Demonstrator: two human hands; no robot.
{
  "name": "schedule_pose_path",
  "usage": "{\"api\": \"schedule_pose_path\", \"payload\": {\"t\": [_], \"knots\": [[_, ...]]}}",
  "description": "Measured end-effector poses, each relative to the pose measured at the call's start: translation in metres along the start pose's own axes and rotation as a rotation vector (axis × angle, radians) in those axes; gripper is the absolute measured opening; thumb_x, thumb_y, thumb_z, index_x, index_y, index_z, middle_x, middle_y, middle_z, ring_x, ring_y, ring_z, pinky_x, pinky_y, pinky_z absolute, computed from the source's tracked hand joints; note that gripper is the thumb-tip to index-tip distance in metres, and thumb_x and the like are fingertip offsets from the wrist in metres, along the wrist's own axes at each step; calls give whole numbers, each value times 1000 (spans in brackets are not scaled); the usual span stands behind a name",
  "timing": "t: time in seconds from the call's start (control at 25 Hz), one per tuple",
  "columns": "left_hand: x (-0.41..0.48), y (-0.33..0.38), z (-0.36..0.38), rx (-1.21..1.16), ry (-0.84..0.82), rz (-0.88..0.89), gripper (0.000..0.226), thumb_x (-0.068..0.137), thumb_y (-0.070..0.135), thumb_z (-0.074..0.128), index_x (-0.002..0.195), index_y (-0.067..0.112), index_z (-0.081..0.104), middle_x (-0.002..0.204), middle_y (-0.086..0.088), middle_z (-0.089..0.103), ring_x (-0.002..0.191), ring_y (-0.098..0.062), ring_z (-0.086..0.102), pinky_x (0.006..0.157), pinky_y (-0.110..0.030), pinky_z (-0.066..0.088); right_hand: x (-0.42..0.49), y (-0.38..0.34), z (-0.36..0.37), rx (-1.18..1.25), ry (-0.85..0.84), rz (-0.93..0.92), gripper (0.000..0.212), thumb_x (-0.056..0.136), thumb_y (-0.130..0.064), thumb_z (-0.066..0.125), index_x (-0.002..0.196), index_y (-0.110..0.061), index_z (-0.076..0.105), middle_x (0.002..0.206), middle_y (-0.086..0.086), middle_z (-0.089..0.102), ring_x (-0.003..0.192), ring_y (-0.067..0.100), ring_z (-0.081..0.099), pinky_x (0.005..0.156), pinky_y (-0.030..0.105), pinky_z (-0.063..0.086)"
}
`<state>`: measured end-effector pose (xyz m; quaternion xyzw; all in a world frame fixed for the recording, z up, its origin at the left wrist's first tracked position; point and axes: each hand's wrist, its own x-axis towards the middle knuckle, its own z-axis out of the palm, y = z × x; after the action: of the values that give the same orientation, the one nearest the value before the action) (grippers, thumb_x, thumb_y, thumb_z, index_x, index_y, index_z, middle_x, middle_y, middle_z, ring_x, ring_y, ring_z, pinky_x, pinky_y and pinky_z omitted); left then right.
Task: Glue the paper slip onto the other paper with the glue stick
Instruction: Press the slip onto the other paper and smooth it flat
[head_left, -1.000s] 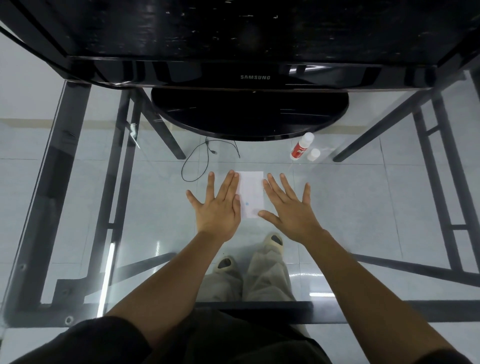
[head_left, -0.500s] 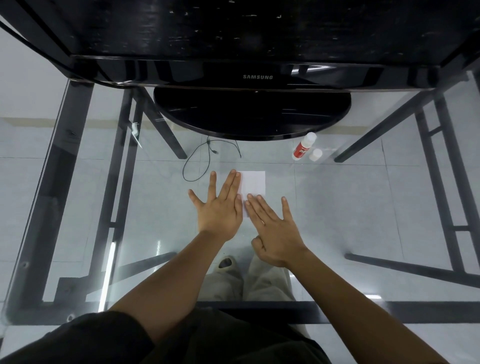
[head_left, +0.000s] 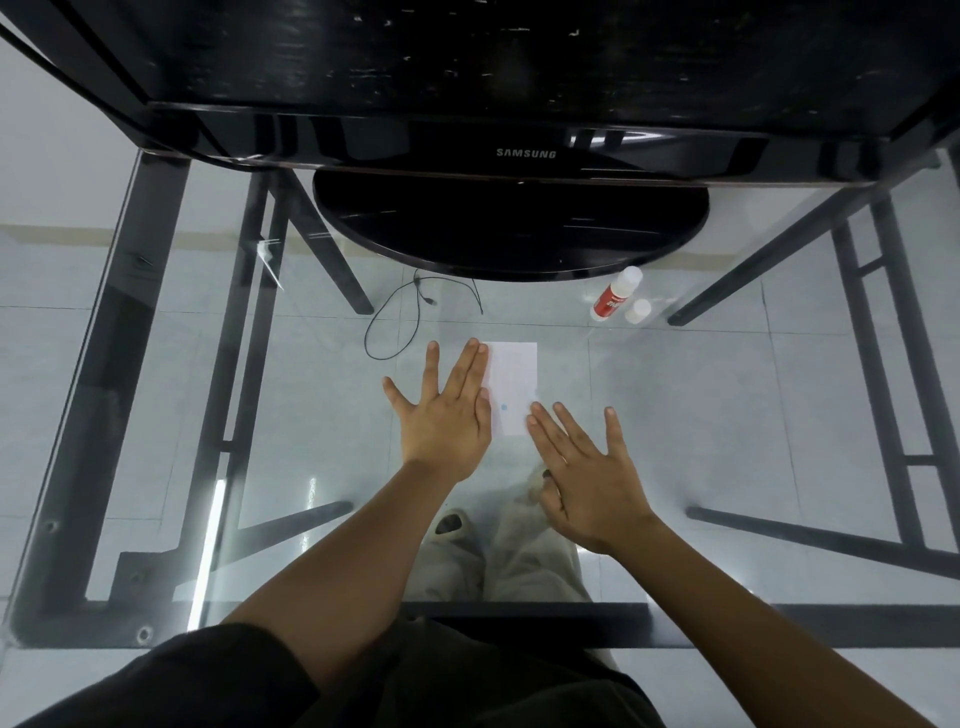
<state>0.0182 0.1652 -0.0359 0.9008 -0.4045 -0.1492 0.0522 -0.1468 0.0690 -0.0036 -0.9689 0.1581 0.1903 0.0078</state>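
One white paper (head_left: 511, 387) lies flat on the glass tabletop (head_left: 727, 405); the left hand (head_left: 441, 415) presses its left edge, fingers spread, holding nothing; the right hand (head_left: 587, 467) lies flat at its near right corner, empty; one glue stick (head_left: 615, 293) and one cap (head_left: 638, 310) stand beyond.
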Motion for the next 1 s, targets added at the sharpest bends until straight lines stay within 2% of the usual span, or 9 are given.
{"api": "schedule_pose_path", "payload": {"t": [0.12,0.2,0.28,0.44,0.48,0.56,0.68,0.8,1.0], "knots": [[-1,2,0,-17,0,2,51,91,44,-5,139,36,-23,155,19,-5,141,-20,-15,102,-69,-5,-9,11,-4,-53,78,-25,62,89,-50,26,144,-19,29,152,3,26,140,25,22,107,60,-2],[-1,3,-1,-20,-9,1,51,91,44,-5,139,37,-23,155,19,-5,142,-20,-15,102,-70,-5,-4,11,-10,-34,141,-20,62,88,-48,27,140,-15,38,147,5,38,136,25,33,104,62,7],[-1,2,-1,-17,-10,-1,51,92,44,-5,139,36,-22,155,19,-6,141,-20,-16,102,-70,-5,13,5,-17,26,156,-22,62,89,-46,23,142,-15,33,149,6,32,138,24,27,105,61,6],[-2,2,-2,-14,-11,2,51,92,45,-4,138,37,-24,154,20,-7,141,-20,-17,103,-69,-5,34,3,-6,26,74,-22,63,91,-50,9,147,-25,0,155,-4,-1,140,17,-14,107,53,-20],[-2,2,-2,-14,-12,3,51,92,44,-4,138,37,-25,154,20,-7,141,-20,-16,103,-69,-5,33,10,-2,3,79,12,62,91,-51,11,147,-27,-1,156,-6,-1,140,18,-15,107,55,-20],[-2,2,-2,-14,-14,4,51,92,44,-4,137,37,-27,155,19,-7,141,-20,-17,102,-69,-7,29,21,1,-26,119,61,61,91,-51,17,147,-26,14,155,-4,16,141,22,-1,107,60,-10],[-1,1,-1,2,-10,4,52,91,45,-5,139,36,-25,155,19,-7,140,-20,-19,102,-68,-9,27,24,-1,-28,177,119,63,92,-50,12,143,-17,28,151,4,30,140,25,15,105,63,2],[-1,1,1,12,4,3,52,91,46,-6,139,36,-25,155,18,-7,139,-19,-21,101,-67,-11,40,13,-7,10,216,211,63,93,-49,12,145,-14,16,154,5,18,141,24,9,106,60,-4],[-1,1,3,36,9,-1,52,91,48,-7,139,36,-25,154,17,-9,137,-18,-27,101,-67,-11,74,-8,-4,41,160,220,60,94,-49,1,143,-22,-17,157,-1,-9,138,19,-23,104,51,-26]]}}
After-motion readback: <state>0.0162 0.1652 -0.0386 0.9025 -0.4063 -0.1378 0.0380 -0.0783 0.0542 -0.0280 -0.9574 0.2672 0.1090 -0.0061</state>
